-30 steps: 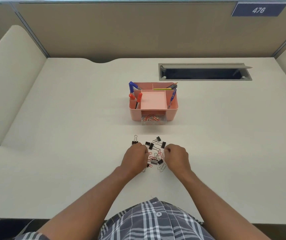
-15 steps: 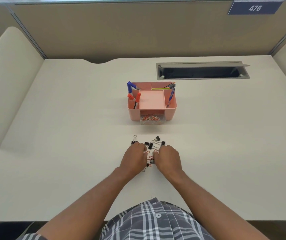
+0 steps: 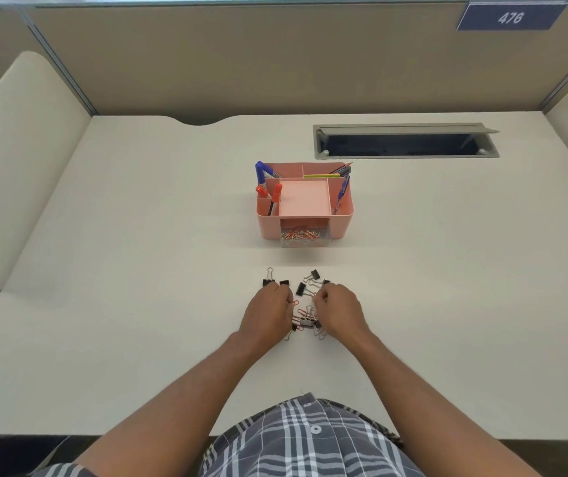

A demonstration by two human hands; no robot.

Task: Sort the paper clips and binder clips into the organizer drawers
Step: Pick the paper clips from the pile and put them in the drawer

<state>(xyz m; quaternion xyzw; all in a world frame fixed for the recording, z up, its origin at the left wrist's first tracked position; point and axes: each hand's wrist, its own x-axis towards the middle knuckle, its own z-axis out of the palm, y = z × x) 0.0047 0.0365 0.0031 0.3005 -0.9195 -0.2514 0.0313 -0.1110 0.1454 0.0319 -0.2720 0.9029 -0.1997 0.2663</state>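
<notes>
On a cream cubicle desk (image 3: 138, 304), both hands sit with fingers curled over a scattered pile of binder clips (image 3: 305, 287) and paper clips (image 3: 301, 313). The left hand (image 3: 269, 313) pinches a red paper clip; what the right hand (image 3: 339, 309) grips cannot be told. The pink organizer (image 3: 305, 204) stands beyond the pile, its clear drawer (image 3: 305, 237) holding paper clips.

A loose heap of small black metal binder clips (image 3: 301, 289) and thin copper-red wire paper clips (image 3: 299, 313) lies near the desk's front edge, about mid-width. Behind it stands the pink plastic organizer (image 3: 305, 201), its clear drawer (image 3: 305, 237) pulled open, holding paper clips.
</notes>
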